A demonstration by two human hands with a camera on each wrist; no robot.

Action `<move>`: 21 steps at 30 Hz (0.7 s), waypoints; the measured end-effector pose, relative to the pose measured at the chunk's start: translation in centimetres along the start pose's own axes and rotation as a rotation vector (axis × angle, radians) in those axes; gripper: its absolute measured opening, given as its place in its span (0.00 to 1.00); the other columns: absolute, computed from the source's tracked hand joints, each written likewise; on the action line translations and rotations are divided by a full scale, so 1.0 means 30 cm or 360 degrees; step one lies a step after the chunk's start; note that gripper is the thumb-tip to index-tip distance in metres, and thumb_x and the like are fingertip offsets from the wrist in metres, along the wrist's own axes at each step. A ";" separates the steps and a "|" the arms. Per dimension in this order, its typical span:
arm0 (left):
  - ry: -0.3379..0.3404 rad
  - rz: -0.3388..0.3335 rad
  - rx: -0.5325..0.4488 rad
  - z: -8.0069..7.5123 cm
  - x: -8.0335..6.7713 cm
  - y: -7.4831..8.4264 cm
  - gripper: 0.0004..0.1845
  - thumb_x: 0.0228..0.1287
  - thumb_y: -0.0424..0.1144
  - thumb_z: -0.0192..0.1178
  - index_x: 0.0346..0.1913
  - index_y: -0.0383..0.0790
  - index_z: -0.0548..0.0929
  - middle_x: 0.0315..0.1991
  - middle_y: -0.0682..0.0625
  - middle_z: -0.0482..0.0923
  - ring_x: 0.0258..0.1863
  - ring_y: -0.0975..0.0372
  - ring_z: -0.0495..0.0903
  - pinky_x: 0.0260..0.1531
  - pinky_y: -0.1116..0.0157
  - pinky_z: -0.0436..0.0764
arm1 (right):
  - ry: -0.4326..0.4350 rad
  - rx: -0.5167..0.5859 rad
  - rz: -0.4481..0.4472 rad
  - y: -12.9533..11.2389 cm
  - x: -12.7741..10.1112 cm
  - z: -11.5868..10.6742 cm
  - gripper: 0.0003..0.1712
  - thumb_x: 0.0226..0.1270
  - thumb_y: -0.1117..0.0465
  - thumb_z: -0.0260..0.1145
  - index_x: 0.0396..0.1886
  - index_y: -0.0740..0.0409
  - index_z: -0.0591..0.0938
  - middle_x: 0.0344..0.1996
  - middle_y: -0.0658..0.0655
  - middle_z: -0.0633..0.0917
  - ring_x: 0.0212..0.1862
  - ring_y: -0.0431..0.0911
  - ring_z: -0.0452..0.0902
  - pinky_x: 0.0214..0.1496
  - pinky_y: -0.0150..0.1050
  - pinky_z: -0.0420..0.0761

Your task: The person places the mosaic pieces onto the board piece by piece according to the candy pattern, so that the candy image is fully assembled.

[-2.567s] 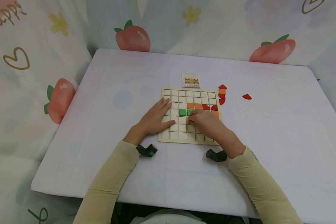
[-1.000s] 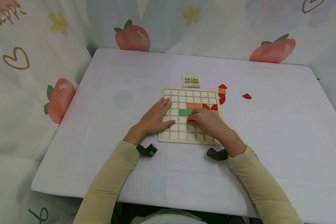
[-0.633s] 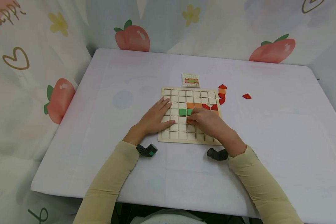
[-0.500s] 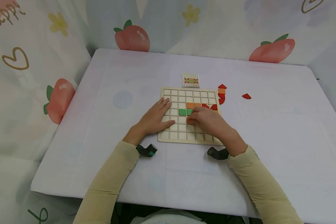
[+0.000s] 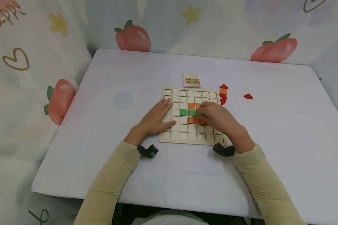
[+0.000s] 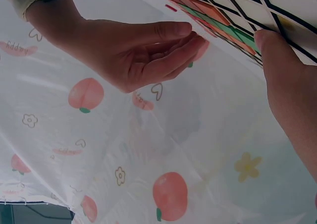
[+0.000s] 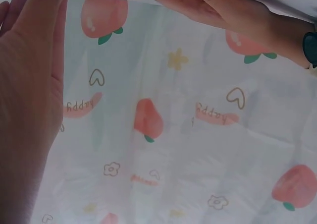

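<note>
Fingers of left hand [image 5: 155, 117] flat and straight on grid board [image 5: 169, 137]; right hand's [image 5: 218, 117] loosely curled over orange tiles [image 5: 196, 120].

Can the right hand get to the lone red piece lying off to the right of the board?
Probably yes: the red piece lies alone on open tablecloth, nothing between it and the right hand.

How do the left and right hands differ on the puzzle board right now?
The left hand lies flat, fingers straight, on the board's empty left cells; the right hand sits over the coloured tiles with fingers bent. The left hand covers no tiles; the right hand hides part of the orange and green tiles. Both rest on the board.
</note>
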State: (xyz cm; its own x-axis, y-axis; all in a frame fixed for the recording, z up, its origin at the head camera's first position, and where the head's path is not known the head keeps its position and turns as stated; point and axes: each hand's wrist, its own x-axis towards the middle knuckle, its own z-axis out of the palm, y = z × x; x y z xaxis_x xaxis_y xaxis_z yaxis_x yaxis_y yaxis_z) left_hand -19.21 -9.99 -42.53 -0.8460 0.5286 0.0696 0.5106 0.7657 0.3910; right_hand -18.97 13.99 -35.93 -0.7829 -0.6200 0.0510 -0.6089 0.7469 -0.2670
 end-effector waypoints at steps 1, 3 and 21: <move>-0.0002 -0.0002 -0.0002 0.000 0.000 0.000 0.40 0.54 0.64 0.38 0.64 0.41 0.49 0.65 0.51 0.40 0.62 0.62 0.32 0.58 0.66 0.39 | 0.0012 0.0005 0.0022 0.005 -0.002 -0.004 0.12 0.47 0.62 0.66 0.35 0.57 0.82 0.32 0.52 0.77 0.36 0.44 0.71 0.38 0.38 0.73; -0.0005 -0.0004 -0.0001 0.000 0.000 0.001 0.41 0.54 0.64 0.39 0.64 0.42 0.49 0.65 0.51 0.40 0.62 0.62 0.32 0.58 0.66 0.39 | 0.0029 0.0008 0.0074 0.015 -0.005 -0.011 0.12 0.47 0.62 0.66 0.35 0.58 0.82 0.33 0.53 0.77 0.37 0.44 0.71 0.38 0.38 0.73; 0.0014 0.0006 -0.0012 0.005 0.002 -0.001 0.41 0.53 0.65 0.39 0.64 0.42 0.49 0.65 0.51 0.41 0.62 0.61 0.33 0.58 0.65 0.40 | 0.0127 0.0076 0.0261 0.124 -0.029 -0.082 0.14 0.49 0.65 0.64 0.38 0.64 0.79 0.37 0.60 0.77 0.42 0.51 0.69 0.42 0.44 0.69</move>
State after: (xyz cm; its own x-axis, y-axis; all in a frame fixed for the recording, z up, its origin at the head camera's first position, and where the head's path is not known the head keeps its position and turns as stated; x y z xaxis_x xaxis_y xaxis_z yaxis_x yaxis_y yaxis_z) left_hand -19.26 -9.91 -42.67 -0.8455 0.5281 0.0788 0.5125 0.7612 0.3975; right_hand -20.86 17.88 -34.61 -0.8801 -0.4683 0.0789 -0.4669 0.8232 -0.3230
